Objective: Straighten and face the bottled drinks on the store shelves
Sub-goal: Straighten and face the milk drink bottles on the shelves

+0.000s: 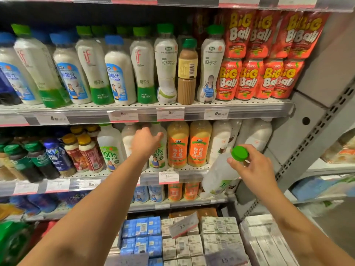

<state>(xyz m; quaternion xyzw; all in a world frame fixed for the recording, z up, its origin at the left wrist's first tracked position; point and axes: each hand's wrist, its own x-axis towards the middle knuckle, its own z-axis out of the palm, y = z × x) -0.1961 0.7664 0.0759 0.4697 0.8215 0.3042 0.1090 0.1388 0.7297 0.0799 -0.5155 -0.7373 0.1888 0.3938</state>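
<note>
— Why is that bottle (pixel 219 175) out in the open?

— The right hand (pixel 255 167) has it pinched at the neck, just under the green cap (pixel 239 153), hanging tilted in front of the shelf edge (pixel 192 172). Pulled out to make room, I'd guess.

— And the other hand?

— The left hand (pixel 146 141) reaches deeper between the white bottles (pixel 111 148) on the middle shelf; whether its fingers grip one, I can't tell. Probably drawing a rear bottle forward. Beyond, the orange bottles (pixel 177 146) already face out.
</note>
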